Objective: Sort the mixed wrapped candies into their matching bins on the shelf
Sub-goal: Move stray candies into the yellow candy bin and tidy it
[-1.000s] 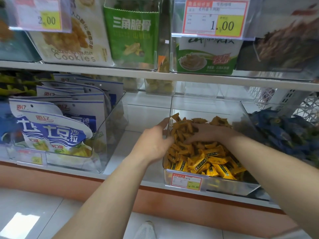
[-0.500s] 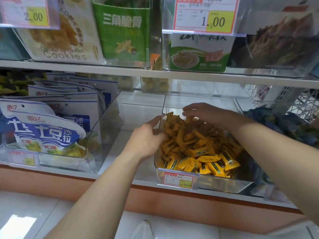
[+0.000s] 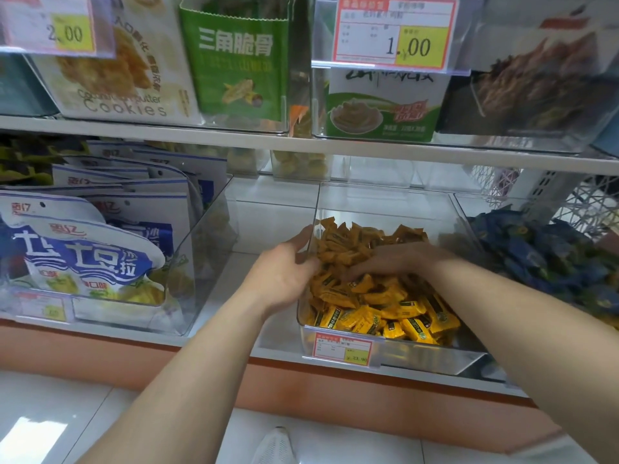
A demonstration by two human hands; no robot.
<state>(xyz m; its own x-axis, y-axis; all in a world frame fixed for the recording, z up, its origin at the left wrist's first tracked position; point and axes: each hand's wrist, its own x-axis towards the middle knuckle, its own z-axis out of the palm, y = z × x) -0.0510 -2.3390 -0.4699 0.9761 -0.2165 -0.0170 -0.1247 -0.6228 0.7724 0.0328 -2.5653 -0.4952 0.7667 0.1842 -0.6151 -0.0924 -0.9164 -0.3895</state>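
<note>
A clear bin (image 3: 395,358) on the lower shelf holds a heap of yellow wrapped candies (image 3: 385,313). My left hand (image 3: 281,272) is at the bin's left wall: the thumb points up along the rim and the fingers curl round the wall's edge. My right hand (image 3: 392,259) lies palm down on the middle of the yellow heap, fingers stretched left into the candies. Whether it has a candy under it is hidden. To the right, another clear bin holds blue wrapped candies (image 3: 536,256).
A clear bin of white-and-blue snack bags (image 3: 83,256) stands at the left, with a bare strip of shelf (image 3: 264,226) between it and the yellow bin. The upper shelf (image 3: 301,142) overhangs with boxed snacks and price tags. A shoe (image 3: 274,447) shows on the floor.
My right hand came forward from the back of the bin and settled on the candy heap. My left hand stayed at the bin's left wall.
</note>
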